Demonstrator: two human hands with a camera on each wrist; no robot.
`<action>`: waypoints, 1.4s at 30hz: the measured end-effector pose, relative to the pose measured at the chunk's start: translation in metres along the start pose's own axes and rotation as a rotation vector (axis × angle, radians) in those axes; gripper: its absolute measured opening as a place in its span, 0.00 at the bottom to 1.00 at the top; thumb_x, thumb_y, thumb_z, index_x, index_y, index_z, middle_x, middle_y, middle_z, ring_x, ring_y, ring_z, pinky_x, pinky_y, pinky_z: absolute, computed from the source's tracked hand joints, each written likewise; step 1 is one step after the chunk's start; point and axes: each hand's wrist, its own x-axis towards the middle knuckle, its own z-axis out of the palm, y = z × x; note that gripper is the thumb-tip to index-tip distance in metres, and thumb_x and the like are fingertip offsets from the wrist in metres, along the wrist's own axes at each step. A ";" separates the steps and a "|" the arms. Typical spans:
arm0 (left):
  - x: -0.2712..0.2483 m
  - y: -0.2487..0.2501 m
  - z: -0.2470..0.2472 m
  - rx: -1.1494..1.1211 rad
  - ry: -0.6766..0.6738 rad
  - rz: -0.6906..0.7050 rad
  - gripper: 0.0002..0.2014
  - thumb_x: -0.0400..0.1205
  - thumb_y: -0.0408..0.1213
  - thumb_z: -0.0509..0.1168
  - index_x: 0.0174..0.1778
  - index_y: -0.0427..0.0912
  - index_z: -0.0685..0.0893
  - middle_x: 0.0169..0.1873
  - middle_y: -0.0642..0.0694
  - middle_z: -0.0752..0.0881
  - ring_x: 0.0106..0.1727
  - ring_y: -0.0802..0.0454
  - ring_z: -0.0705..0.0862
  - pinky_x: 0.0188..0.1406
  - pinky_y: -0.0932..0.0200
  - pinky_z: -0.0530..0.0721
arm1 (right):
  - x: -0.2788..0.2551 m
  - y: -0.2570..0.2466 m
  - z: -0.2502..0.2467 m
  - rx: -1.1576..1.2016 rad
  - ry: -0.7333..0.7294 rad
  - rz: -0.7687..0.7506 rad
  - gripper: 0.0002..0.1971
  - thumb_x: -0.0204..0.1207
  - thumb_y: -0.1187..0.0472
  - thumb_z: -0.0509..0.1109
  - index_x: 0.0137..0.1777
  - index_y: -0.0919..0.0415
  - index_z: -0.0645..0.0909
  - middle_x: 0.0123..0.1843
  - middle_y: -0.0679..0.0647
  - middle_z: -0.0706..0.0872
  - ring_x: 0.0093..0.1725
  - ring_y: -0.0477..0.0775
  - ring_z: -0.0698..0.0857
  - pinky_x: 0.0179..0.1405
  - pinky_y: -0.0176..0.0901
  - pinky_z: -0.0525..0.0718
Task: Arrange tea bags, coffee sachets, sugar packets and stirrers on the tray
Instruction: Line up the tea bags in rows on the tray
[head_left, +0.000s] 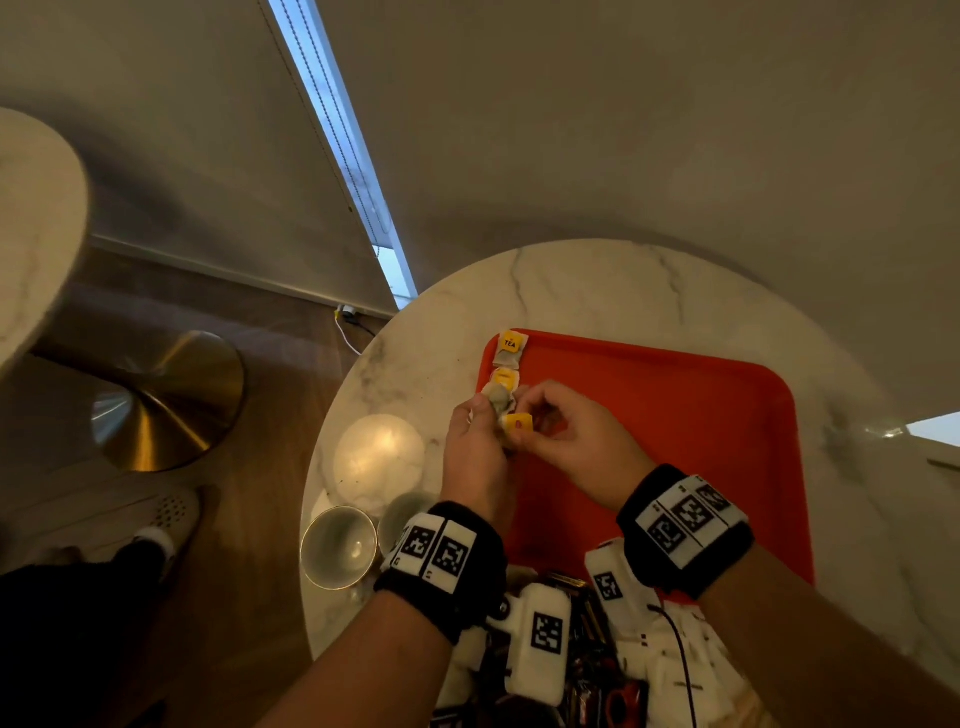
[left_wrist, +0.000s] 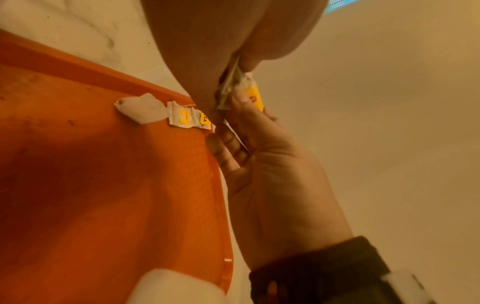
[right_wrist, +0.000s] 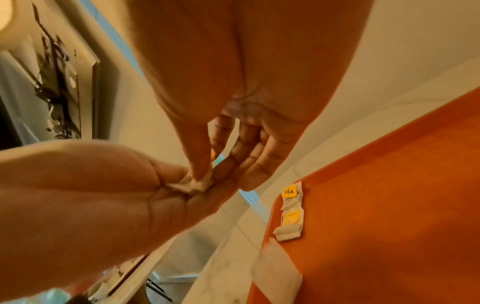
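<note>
At the bottom of the head view, a heap of dark sachets and white packets (head_left: 597, 670) waits on the round marble desk (head_left: 623, 280), partly hidden by the wrists. Left of it stand two empty cups (head_left: 338, 545). Above, at frame centre, the left hand (head_left: 475, 457) grips a crumpled tea bag (head_left: 500, 400), while the right hand (head_left: 569, 441) pinches its yellow tag (head_left: 518, 423); both are clamped on it, just over the left edge of the orange tray (head_left: 675, 415). Farther up, two tea bags (head_left: 510, 345) already lie in a column in the tray's upper-left corner. The step looks like tea-bag placing; next, this bag probably needs straightening and laying below those two.
</note>
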 end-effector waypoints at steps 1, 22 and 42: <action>0.000 0.001 -0.001 -0.005 -0.002 0.012 0.13 0.94 0.39 0.53 0.61 0.38 0.81 0.47 0.42 0.91 0.48 0.45 0.88 0.56 0.46 0.84 | -0.001 -0.002 -0.003 0.030 0.008 0.006 0.05 0.79 0.57 0.77 0.49 0.52 0.82 0.51 0.45 0.88 0.48 0.46 0.86 0.50 0.39 0.84; -0.009 0.018 0.000 -0.210 -0.063 -0.050 0.18 0.92 0.41 0.55 0.72 0.34 0.79 0.58 0.41 0.92 0.58 0.48 0.90 0.54 0.51 0.85 | -0.011 -0.019 -0.022 -0.017 0.016 0.047 0.15 0.69 0.49 0.76 0.42 0.62 0.84 0.42 0.64 0.89 0.45 0.70 0.86 0.50 0.70 0.83; -0.019 0.025 0.016 -0.346 -0.022 -0.040 0.14 0.94 0.44 0.53 0.54 0.40 0.80 0.30 0.48 0.73 0.29 0.55 0.74 0.40 0.54 0.90 | -0.024 -0.004 -0.056 -0.204 0.203 0.134 0.08 0.75 0.56 0.80 0.44 0.55 0.82 0.46 0.48 0.90 0.46 0.47 0.88 0.44 0.42 0.85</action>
